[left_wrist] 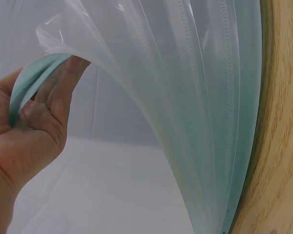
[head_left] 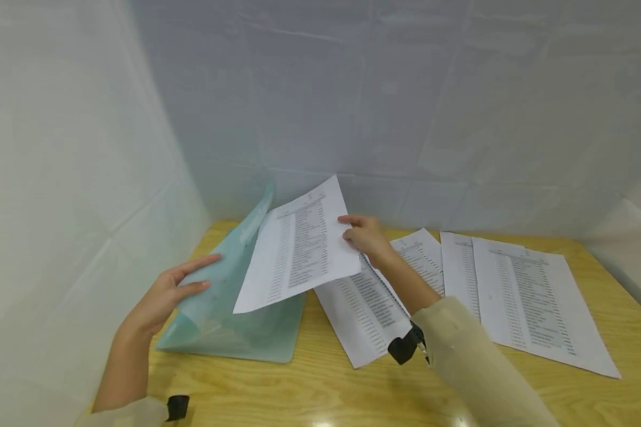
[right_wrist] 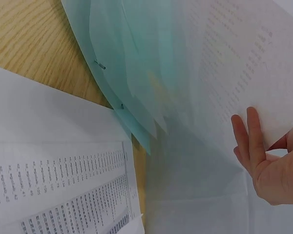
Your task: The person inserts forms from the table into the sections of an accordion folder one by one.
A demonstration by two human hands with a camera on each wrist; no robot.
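A translucent pale-green plastic file folder stands open on the left part of the light wooden desk, its bottom cover flat on the wood and its upper leaves lifted up and back toward the corner. The left hand grips the raised edge of those leaves, thumb on one face and fingers on the other; in the left wrist view the hand pinches the curled green edge while the folder arcs down to the desk. Just above the folder's opening hangs a white printed sheet with columns of small text, tilted and off the desk, held at its right edge by the right hand; the right wrist view shows that hand's fingers lying straight against the back of the sheet, the thumb on the other face. To the right, more white printed sheets lie flat and overlapping on the desk. White fabric walls close in the desk at the back and on both sides.
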